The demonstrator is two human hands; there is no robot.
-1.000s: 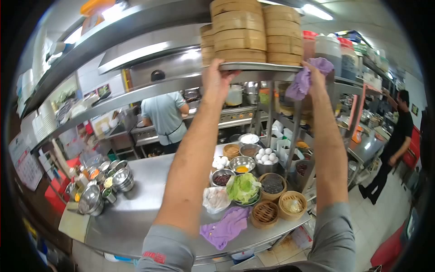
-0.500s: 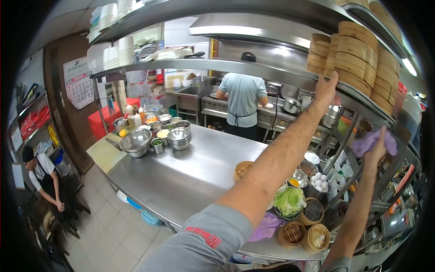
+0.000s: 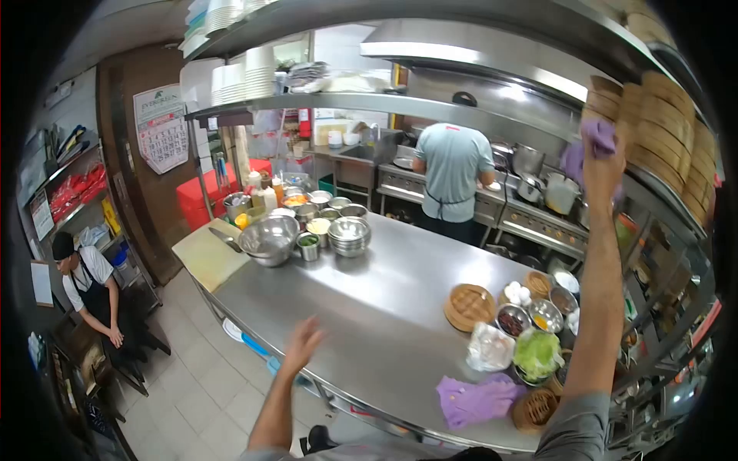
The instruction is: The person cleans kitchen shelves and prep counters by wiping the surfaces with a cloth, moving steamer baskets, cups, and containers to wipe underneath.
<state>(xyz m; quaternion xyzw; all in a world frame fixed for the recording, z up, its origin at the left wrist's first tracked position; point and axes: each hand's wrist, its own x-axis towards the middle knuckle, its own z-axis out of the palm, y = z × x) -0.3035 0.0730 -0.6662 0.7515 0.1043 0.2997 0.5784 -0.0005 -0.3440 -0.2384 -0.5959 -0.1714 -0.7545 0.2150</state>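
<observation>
My right hand [image 3: 604, 165] is raised at the overhead shelf, closed around a purple cloth [image 3: 598, 138]. Stacked bamboo steamers [image 3: 663, 123] stand right beside that hand. Low over the near edge of the steel table [image 3: 361, 323] is my left hand [image 3: 304, 346], slightly blurred, its fingers stretched out and nothing in them. A second purple cloth [image 3: 478, 399] lies crumpled on the table near a bamboo steamer [image 3: 534, 409], a bowl of lettuce [image 3: 538, 353] and a white plastic bag [image 3: 490, 346].
Metal bowls [image 3: 269, 238] and a cutting board [image 3: 211, 257] with a knife occupy the table's left end. A round bamboo lid [image 3: 470, 307] lies by the eggs [image 3: 516, 293]. One person [image 3: 453, 173] stands at the stove; another person [image 3: 92, 296] sits at left.
My left hand has come down from the shelf edge by the steamers to the table's front. My right hand has lifted the purple cloth up to the shelf. The view has swung left.
</observation>
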